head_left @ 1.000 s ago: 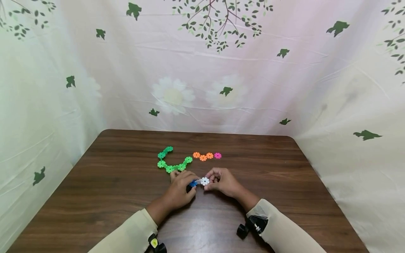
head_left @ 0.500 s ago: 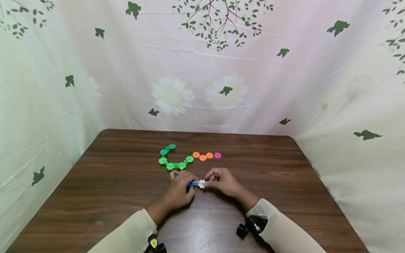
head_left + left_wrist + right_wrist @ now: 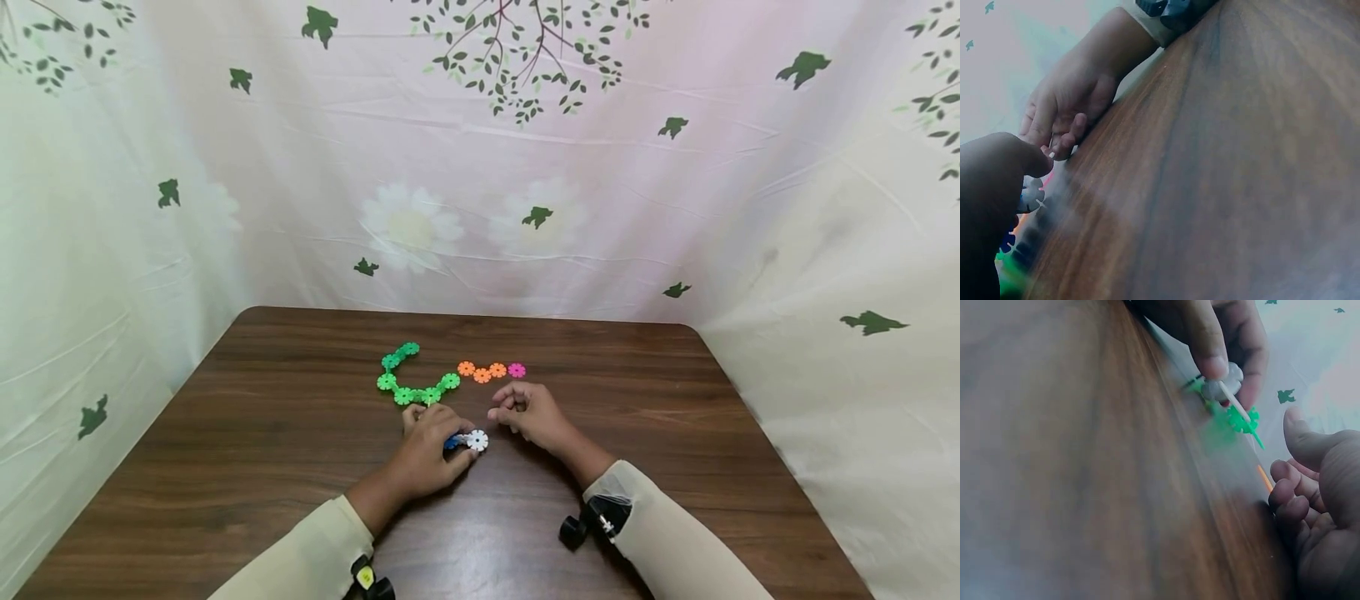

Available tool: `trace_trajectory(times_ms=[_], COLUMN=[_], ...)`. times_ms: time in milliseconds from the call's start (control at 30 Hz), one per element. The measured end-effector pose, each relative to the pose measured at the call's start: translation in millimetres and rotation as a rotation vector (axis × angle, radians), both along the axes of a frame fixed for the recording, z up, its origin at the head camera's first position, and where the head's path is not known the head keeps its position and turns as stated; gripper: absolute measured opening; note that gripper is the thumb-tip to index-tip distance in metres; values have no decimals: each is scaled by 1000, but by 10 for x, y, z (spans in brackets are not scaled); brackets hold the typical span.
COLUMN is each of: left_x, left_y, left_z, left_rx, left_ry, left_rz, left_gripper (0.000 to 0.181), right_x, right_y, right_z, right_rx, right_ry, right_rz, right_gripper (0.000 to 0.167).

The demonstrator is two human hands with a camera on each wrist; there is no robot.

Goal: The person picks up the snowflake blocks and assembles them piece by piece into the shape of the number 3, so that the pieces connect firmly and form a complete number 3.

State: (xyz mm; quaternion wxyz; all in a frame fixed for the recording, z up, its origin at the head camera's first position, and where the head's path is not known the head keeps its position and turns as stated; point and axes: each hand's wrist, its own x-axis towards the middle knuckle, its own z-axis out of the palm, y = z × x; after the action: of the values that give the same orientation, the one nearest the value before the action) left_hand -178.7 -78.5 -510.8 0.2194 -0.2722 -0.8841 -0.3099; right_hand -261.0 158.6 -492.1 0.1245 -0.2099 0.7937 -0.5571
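Observation:
My left hand (image 3: 431,448) pinches a short run of joined flower-shaped linking discs, with a blue disc (image 3: 452,442) partly under the fingers and a white disc (image 3: 477,441) at its right end. In the right wrist view, the left thumb presses on a whitish disc (image 3: 1230,387). Apart from the white disc, my right hand (image 3: 536,418) hovers with loosely bent fingers and nothing visible between them. A curved chain of green discs (image 3: 403,396) lies just beyond the left hand, whose fingers hide where it may join the held run.
Several orange discs (image 3: 482,375) and a pink disc (image 3: 517,370) lie in a row right of the green chain. The brown wooden table (image 3: 637,467) carries everything. A printed curtain (image 3: 465,275) stands behind its far edge.
My right hand has let go of the white disc and drawn back, up and to the right. The left thumb has shifted right to the white disc. The green chain has moved slightly.

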Motion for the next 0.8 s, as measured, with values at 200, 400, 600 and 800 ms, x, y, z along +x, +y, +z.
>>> trace_trajectory(times_ms=[200, 400, 600, 800], left_x=[23, 6, 4, 45], left_y=[22, 10, 11, 26], left_z=[75, 30, 12, 98], left_rx=[-35, -7, 19, -18], left_ry=[-49, -53, -23, -79], left_rz=[32, 20, 25, 50], left_gripper=[25, 22, 21, 21], right_x=[-108, -223, -340, -427], right_y=[-45, -89, -172, -235], right_z=[38, 3, -28, -33], right_rx=[-32, -8, 21, 43], right_ry=[-21, -9, 1, 6], right_rz=[-40, -68, -114, -126], right_gripper=[29, 36, 42, 44])
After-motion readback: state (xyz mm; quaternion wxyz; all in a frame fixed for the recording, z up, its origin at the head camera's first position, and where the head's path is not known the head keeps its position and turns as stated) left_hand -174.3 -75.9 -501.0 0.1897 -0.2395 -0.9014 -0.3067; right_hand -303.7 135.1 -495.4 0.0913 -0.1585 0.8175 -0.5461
